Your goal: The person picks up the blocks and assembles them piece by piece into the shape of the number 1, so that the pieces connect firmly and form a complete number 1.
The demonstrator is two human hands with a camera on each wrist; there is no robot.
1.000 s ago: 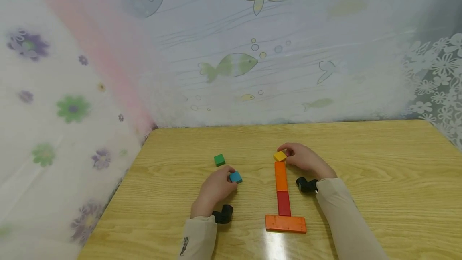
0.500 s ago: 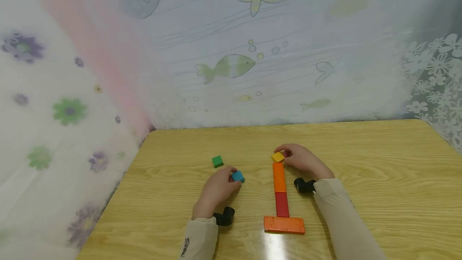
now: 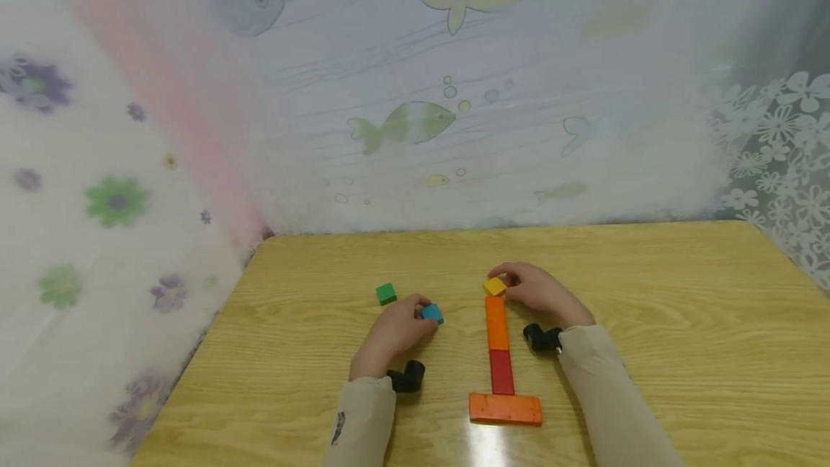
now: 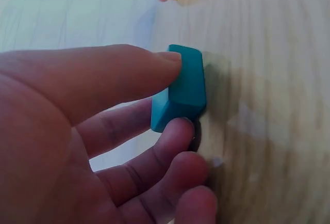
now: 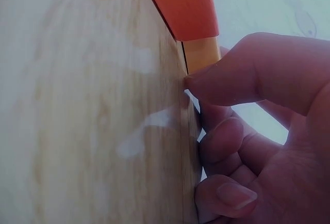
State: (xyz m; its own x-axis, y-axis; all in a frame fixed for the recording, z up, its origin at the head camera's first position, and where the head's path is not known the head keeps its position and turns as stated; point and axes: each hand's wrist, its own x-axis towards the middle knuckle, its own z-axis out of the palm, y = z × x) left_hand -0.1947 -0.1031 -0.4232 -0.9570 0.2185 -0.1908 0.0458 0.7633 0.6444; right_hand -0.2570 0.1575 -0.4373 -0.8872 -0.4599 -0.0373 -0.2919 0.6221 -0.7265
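My left hand pinches a blue block between thumb and fingers. In the left wrist view the thumb lies on one face of the blue block, and a fingertip touches its lower end. My right hand holds a small yellow block at the far end of a column of blocks. Below it, an orange block and a red block run in line toward a crosswise orange block. The right wrist view shows the thumb against the yellow block, beside the orange one.
A green block lies on the wooden table, behind and left of the left hand. Fabric with printed fish hangs along the table's far edge, and flowered fabric hangs at the left.
My left hand has carried the blue block slightly to the right, nearer the column. The right hand stays at the yellow block. The head view has shifted a little.
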